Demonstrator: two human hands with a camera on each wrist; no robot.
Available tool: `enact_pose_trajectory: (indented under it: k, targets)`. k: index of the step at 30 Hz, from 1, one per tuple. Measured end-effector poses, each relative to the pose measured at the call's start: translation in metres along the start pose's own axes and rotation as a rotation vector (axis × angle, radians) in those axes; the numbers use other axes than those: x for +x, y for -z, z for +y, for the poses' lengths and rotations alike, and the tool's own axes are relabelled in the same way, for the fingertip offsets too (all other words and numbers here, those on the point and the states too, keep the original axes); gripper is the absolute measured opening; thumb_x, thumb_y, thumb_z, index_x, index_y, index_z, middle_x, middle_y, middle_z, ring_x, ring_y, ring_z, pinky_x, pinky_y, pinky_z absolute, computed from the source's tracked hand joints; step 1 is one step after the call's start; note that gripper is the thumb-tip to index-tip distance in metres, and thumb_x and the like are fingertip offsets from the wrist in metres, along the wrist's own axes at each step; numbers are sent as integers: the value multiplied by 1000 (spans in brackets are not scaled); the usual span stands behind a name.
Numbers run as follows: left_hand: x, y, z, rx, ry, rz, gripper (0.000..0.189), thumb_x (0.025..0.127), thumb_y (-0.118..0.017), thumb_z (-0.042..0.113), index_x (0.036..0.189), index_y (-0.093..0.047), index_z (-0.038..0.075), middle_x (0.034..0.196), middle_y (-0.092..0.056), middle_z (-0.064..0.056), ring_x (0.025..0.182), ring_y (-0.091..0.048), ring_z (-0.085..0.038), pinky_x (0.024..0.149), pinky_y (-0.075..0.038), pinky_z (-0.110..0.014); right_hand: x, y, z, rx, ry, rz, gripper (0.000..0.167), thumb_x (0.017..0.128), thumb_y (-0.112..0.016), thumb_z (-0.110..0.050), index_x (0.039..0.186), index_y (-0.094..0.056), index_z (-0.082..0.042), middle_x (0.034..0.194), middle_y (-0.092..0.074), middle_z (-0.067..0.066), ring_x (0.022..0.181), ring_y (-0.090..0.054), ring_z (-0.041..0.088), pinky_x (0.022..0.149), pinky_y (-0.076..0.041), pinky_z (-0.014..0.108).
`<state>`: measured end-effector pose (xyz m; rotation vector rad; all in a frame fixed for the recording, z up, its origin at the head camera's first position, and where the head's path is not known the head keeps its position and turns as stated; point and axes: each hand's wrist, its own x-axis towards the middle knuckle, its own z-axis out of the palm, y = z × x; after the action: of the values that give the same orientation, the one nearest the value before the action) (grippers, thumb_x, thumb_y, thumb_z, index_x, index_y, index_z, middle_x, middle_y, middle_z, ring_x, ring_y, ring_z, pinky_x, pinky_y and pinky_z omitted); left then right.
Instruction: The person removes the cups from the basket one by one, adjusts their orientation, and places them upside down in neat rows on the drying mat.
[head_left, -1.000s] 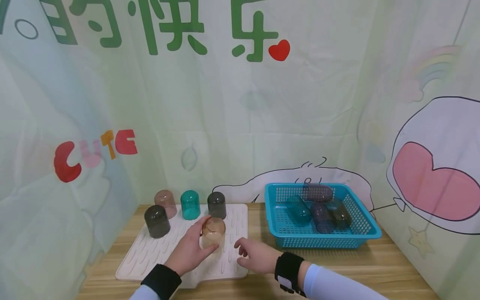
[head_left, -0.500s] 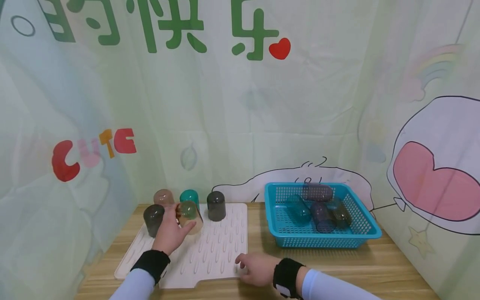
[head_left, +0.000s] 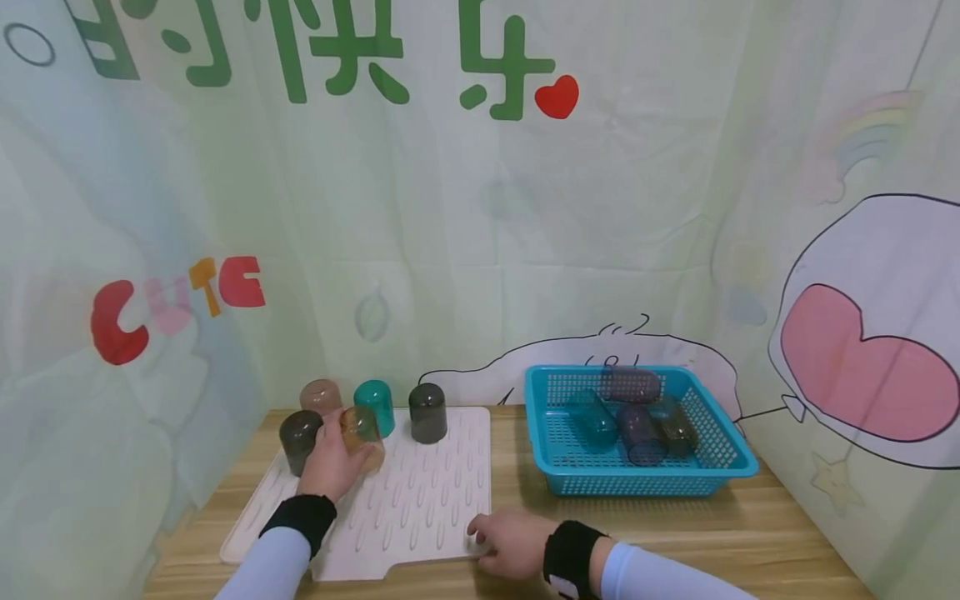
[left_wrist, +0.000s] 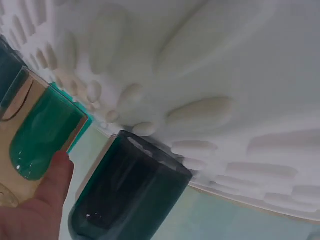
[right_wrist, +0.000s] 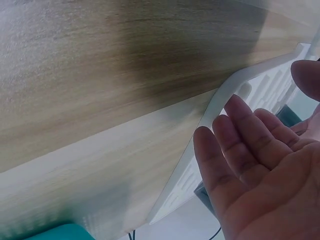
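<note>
My left hand grips an amber see-through cup, base up, close over the left part of a white ridged drying tray. Just left of that hand is an inverted dark grey cup. Behind stand a pinkish cup, a teal cup and another dark grey cup, all bottom up. In the left wrist view, a finger lies along the amber cup, and teal shows through its wall. My right hand, fingers relaxed and holding nothing, is at the tray's front right corner.
A blue perforated basket stands right of the tray, with several tinted cups lying inside. The wooden table meets a printed cloth backdrop behind and at both sides.
My left hand has carried the amber cup left and back across the tray, to beside the left dark grey cup. The right hand has shifted slightly toward the front edge.
</note>
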<state>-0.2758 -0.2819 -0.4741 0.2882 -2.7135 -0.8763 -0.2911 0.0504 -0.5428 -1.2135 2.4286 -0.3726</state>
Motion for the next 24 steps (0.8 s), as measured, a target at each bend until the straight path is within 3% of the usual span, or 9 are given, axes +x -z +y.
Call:
enact_pose_trajectory:
  k: [6,15,24]
  targets:
    - [5,-6,-6,18,38,-12,86,95,-73,28,154,-17,0,146,-37,-35,130,-49,-55,104,-45,-67,-6,7,-10,-22,-17,-7,36,97,-66,-33,131,-58,-27,113,-68,-15,97,-59,-2,86,-54,24]
    - [6,-9,-5,32,35,-26,84,95,-73,26,154,-17,1,150,-33,-34,131,-48,-55,104,-44,-68,-36,42,-57,-18,-58,5,34,95,-68,-25,128,-62,-18,108,-70,-10,96,-60,0,87,-54,23]
    - [6,-9,-5,64,30,-46,87,96,-72,27,155,-16,-2,152,-29,-37,129,-50,-55,105,-44,-67,-34,38,-55,-10,-69,5,34,94,-68,-25,127,-62,-18,107,-69,-11,93,-59,-1,86,-53,23]
